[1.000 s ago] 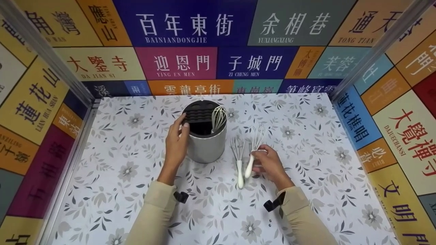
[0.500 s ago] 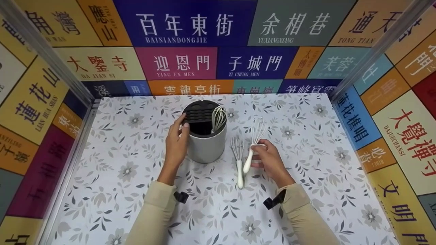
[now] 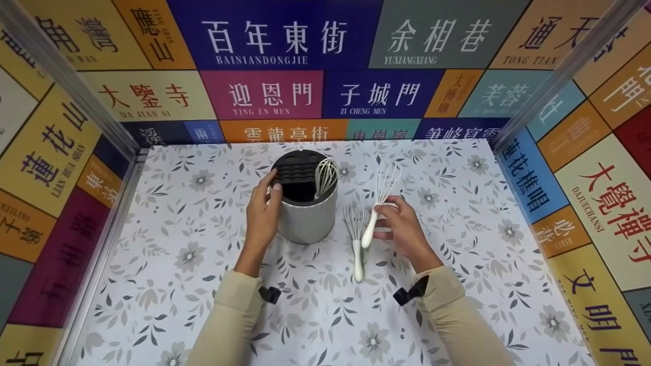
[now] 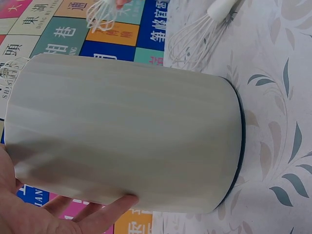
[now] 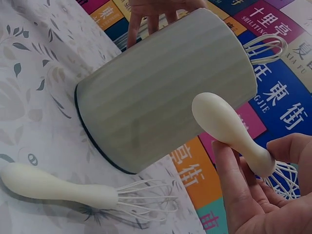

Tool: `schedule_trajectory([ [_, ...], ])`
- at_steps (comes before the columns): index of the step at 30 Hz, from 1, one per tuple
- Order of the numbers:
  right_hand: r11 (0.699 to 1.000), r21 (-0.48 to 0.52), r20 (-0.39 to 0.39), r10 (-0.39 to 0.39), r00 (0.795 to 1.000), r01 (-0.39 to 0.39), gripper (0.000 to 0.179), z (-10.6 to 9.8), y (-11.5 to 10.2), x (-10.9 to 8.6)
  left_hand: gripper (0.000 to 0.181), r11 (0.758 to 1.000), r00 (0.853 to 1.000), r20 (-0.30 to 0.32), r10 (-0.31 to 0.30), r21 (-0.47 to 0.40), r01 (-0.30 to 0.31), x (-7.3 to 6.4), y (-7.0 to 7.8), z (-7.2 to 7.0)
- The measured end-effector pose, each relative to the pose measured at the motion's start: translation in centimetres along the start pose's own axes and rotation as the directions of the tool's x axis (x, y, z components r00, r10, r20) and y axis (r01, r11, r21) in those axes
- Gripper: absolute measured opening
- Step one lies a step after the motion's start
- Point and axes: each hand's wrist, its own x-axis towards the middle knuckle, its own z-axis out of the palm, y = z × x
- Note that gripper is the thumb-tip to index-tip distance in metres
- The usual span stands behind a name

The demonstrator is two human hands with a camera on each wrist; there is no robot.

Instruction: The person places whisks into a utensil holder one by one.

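My right hand point(image 3: 404, 226) pinches a white whisk point(image 5: 231, 131) at the neck below its wires, between thumb and fingers. It is off the table, wires up and handle angled down. Beneath it, a second whisk point(image 3: 357, 254) lies on the floral tabletop, its wires pointing away from me. My left hand point(image 3: 264, 211) rests against the left side of a grey cylindrical utensil holder point(image 3: 309, 223), fingers nearly straight along its wall. The holder stands upright with a black divided insert point(image 3: 297, 175). Another whisk point(image 3: 325, 178) stands in its right compartment, wires up, its handle hidden inside.
A flowered white sheet point(image 3: 188, 300) covers the table. Panels with Chinese lettering point(image 3: 277, 35) enclose the back and both sides. Metal posts point(image 3: 554, 66) mark the corners.
My right hand has lifted the pinched whisk and moved it up and slightly away from me, off the tabletop. The left hand and the holder have stayed in place.
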Motion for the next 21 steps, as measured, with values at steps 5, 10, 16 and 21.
schedule_trajectory([
  [5, 1.000, 0.011, 0.008, -0.030, 1.000, 0.030, 0.032, 0.6, -0.8, -0.1, 0.044, 1.000, 1.000, 0.000, -0.012, 0.000, 0.012, 0.0, -0.1, -0.1],
  [10, 0.996, 0.024, 0.042, -0.081, 0.996, 0.080, 0.031, 1.0, -1.5, -0.2, 0.044, 1.000, 1.000, -0.001, 0.008, -0.004, -0.008, 0.0, -0.2, 0.0],
  [16, 0.990, 0.038, 0.069, -0.136, 0.988, 0.134, 0.035, 2.0, -2.5, -0.3, 0.044, 1.000, 1.000, -0.006, 0.014, -0.006, -0.014, 0.0, -0.2, 0.0],
  [21, 0.984, 0.037, 0.085, -0.178, 0.980, 0.176, 0.034, 2.8, -3.6, -0.6, 0.043, 1.000, 1.000, -0.013, 0.022, -0.002, -0.022, 0.0, 0.0, 0.1],
])
